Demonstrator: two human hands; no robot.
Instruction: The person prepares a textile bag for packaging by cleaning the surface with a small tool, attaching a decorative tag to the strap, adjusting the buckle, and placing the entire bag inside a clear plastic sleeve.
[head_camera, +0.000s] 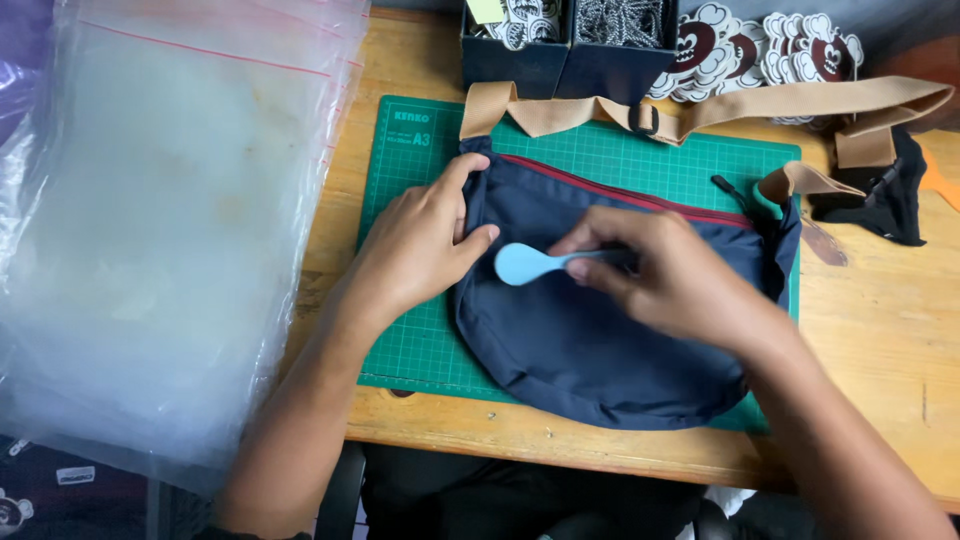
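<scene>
A navy blue sling bag (590, 340) with a dark red zipper lies flat on a green cutting mat (420, 340). Its tan strap (760, 100) loops along the mat's far edge. My left hand (420, 245) grips the bag's left edge, thumb on the fabric. My right hand (670, 275) rests on the bag's middle and pinches the handle of a light blue spoon-shaped tool (525, 263), whose rounded end points left toward my left thumb.
A thick stack of clear zip-top plastic bags (160, 220) covers the table's left side. Two dark blue bins (565, 45) hold metal chains and stickers at the back. Round cartoon stickers (770, 50) lie behind the strap. A black strap piece (890, 200) sits right on the wooden table (880, 330).
</scene>
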